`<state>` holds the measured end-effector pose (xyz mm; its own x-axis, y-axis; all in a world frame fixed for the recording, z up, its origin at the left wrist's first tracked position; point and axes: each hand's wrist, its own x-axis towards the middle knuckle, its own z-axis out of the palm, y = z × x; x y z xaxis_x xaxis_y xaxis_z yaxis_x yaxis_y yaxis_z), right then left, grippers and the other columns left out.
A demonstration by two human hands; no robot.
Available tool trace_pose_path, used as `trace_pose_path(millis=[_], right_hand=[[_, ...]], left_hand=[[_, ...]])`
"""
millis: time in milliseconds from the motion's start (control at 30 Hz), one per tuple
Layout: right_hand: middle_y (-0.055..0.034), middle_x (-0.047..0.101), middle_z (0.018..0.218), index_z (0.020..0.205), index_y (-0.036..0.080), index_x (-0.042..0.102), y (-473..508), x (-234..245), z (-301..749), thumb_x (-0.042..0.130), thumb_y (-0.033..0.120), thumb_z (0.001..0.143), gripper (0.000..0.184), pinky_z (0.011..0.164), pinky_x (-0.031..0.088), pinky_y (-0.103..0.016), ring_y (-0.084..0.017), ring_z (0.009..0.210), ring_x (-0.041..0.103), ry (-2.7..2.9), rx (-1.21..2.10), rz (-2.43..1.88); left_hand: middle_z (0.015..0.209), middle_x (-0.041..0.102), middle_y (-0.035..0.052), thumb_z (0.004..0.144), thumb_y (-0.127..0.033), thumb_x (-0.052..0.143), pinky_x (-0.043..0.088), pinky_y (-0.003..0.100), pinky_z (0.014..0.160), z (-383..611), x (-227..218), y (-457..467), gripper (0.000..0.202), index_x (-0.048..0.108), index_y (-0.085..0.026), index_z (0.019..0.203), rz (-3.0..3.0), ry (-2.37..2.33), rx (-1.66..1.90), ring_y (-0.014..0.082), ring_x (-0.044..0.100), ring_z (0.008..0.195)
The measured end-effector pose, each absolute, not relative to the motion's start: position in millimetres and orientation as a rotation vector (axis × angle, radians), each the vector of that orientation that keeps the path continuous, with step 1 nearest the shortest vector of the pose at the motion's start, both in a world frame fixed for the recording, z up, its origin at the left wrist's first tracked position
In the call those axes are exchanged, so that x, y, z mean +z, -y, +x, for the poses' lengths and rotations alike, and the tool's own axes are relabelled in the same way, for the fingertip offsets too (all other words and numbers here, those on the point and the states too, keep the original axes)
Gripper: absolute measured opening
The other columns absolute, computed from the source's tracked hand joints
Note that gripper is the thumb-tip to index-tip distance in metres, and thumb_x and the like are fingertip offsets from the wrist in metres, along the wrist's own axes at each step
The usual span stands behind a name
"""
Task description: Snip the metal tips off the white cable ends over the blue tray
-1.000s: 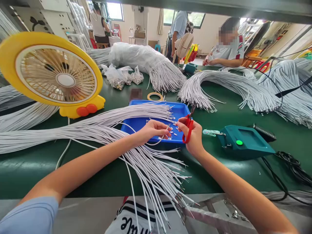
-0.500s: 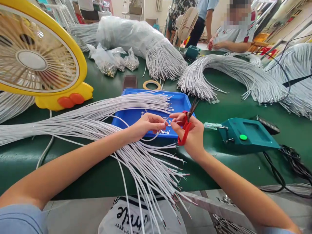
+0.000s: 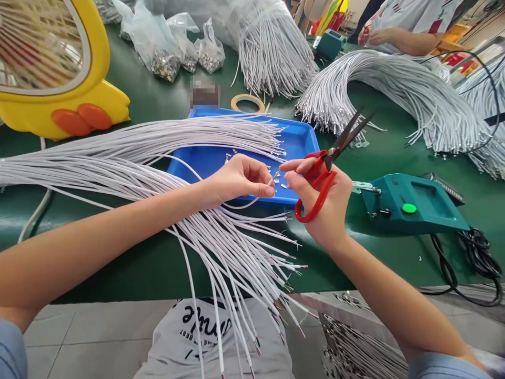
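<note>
My left hand [image 3: 240,179] pinches the end of one thin white cable [image 3: 185,171] over the front edge of a blue tray [image 3: 300,142]. My right hand [image 3: 321,202] holds red-handled scissors [image 3: 329,158], blades pointing up and to the right, and its thumb and forefinger reach toward the cable tip. Small metal bits lie in the tray. A big bundle of white cables [image 3: 138,152] runs from the left across the green table [image 3: 118,263]; another fan of cables [image 3: 244,263] hangs over the table's front edge toward my lap.
A teal box with a green button [image 3: 410,202] and black cords sits right of my right hand. A yellow fan [image 3: 51,68] stands at the back left. Bags of small parts [image 3: 169,45], a tape roll [image 3: 247,101] and more cable bundles [image 3: 394,89] lie behind. A co-worker's hands [image 3: 374,37] are far right.
The view has tilted down and moved closer. My hands have come nearer together over the tray's edge, and the scissors now stand higher with blades up and right.
</note>
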<state>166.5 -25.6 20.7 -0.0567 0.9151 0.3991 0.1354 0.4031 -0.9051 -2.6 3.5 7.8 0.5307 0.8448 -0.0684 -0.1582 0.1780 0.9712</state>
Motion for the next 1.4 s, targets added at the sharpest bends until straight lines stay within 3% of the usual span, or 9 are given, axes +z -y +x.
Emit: trace_pose_path(millis=[167,500,667,833,1067,1400], right_hand=[[0.001,0.067,0.081,0.073,0.022,0.054,27,21,165,0.062,0.018,0.08,0.011,0.064,0.05,-0.03,-0.012,0.068,0.061,1.555,0.834,-0.947],[0.0039,0.061,0.07,0.07,0.021,0.051,24,16,160,0.067,0.013,0.071,0.018,0.063,0.049,-0.027,-0.011,0.067,0.061,1.581,0.799,-0.975],[0.0037,0.057,0.066,0.07,0.02,0.052,22,11,159,0.06,0.004,0.068,0.018,0.06,0.047,-0.025,-0.009,0.062,0.055,1.618,0.757,-0.89],[0.0031,0.056,0.065,0.068,0.019,0.053,22,10,161,0.06,0.005,0.069,0.016,0.058,0.045,-0.026,-0.009,0.061,0.052,1.614,0.818,-0.907],[-0.0019,0.067,0.085,0.073,0.019,0.055,21,7,163,0.056,0.004,0.075,0.015,0.073,0.05,-0.031,-0.013,0.074,0.062,1.539,0.786,-0.849],[-0.0009,0.067,0.079,0.073,0.02,0.052,18,8,162,0.057,0.004,0.073,0.016,0.077,0.05,-0.031,-0.013,0.075,0.063,1.587,0.606,-0.801]], left_hand=[[0.053,0.055,-0.0044,0.047,-0.018,0.086,0.033,0.016,0.047,-2,9,-2,0.032,0.058,-0.008,0.059,1.223,-0.759,0.803,0.0022,0.046,0.049],[0.053,0.056,-0.0024,0.055,-0.013,0.08,0.033,0.017,0.047,-1,9,-1,0.026,0.055,-0.009,0.057,1.309,-0.811,0.816,0.0025,0.047,0.049],[0.051,0.052,-0.0031,0.057,-0.017,0.081,0.028,0.017,0.044,-2,7,-1,0.027,0.056,-0.009,0.06,1.336,-0.828,0.832,0.0016,0.043,0.045],[0.058,0.054,-0.0006,0.066,-0.022,0.078,0.028,0.017,0.044,-4,7,-1,0.024,0.059,-0.009,0.063,1.314,-0.831,0.87,0.0021,0.043,0.049],[0.061,0.057,0.0024,0.067,-0.025,0.078,0.027,0.017,0.044,-3,11,1,0.022,0.066,-0.008,0.069,1.299,-0.842,0.845,0.0026,0.044,0.048],[0.063,0.059,0.002,0.069,-0.032,0.077,0.027,0.016,0.045,-5,7,1,0.024,0.068,-0.009,0.072,1.36,-0.839,0.846,0.003,0.046,0.052]])
